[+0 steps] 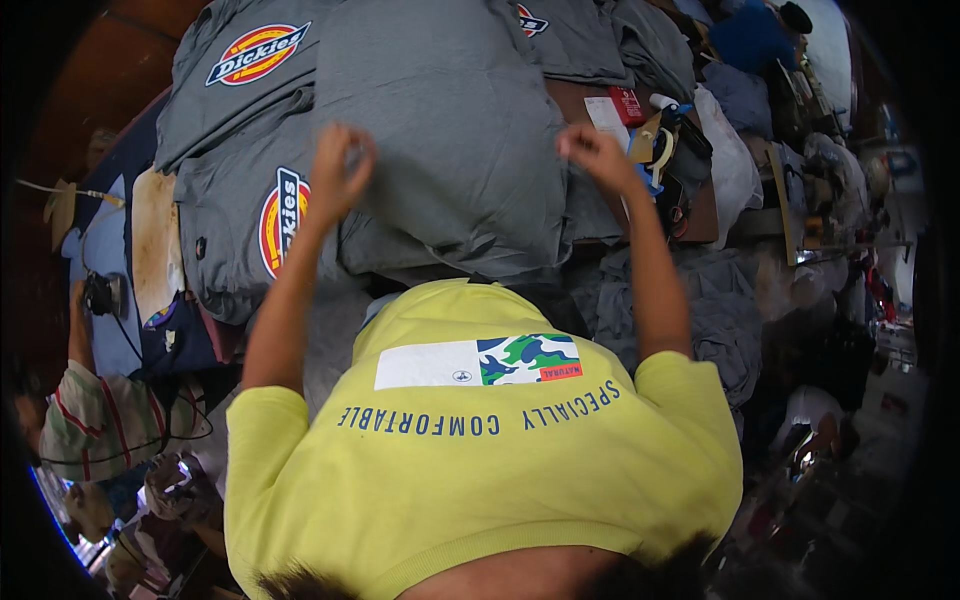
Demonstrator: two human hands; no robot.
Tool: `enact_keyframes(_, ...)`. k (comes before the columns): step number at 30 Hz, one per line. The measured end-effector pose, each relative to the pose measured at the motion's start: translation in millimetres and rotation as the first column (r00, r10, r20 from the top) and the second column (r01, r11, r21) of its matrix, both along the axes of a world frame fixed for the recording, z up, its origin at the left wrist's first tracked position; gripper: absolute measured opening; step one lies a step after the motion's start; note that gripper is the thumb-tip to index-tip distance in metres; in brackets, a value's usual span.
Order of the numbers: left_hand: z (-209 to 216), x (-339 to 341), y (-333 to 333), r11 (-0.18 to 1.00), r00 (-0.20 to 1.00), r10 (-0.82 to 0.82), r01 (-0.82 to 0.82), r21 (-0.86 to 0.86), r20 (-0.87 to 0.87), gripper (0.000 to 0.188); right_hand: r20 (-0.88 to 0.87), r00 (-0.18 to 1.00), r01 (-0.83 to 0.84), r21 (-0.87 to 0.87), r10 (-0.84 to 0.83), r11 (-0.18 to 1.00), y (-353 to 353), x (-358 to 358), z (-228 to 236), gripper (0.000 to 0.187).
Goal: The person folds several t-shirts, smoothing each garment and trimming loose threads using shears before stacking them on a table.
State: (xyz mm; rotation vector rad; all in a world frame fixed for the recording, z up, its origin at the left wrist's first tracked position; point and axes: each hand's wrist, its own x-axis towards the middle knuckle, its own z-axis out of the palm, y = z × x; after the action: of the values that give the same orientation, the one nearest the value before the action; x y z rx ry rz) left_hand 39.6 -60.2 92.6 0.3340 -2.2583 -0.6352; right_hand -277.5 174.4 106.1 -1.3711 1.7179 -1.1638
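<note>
A smooth grey T-shirt (pixel 450 130) lies spread in front of me, on top of other grey garments. Over its left edge is my left hand (pixel 343 172), smeared a little by motion, with fingers curled and the thumb apart. At its right edge is my right hand (pixel 597 157), its fingers bent together at the fingertips. Whether cloth is caught between them I cannot make out. To the left lie a grey T-shirt (pixel 225 195) with a round red and yellow print, partly behind my left forearm, and a second printed grey T-shirt (pixel 250 95) farther back.
Right of the shirts, a brown tabletop (pixel 703 222) bears a tape roll (pixel 662 150), a red box (pixel 627 105) and small tools. A white plastic bag (pixel 735 170) hangs beside it. Grey cloth (pixel 700 310) is heaped lower right. Another person's hand (pixel 78 310) holds an iron (pixel 105 293) at left.
</note>
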Motion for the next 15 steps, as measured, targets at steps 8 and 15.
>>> enact_keyframes(8,-31.7,18.6,104.1,0.935,0.926,-0.299,0.236,0.264,0.232,0.012,-0.449,0.876,-0.021,0.334,0.178,0.942,93.8,68.1,-57.3,0.059)
enact_keyframes(15,-15.3,-59.2,125.8,0.82,0.776,-0.562,0.476,0.318,0.287,0.017,-0.732,0.667,-0.063,0.132,0.14,0.989,109.1,66.4,-62.2,0.033)
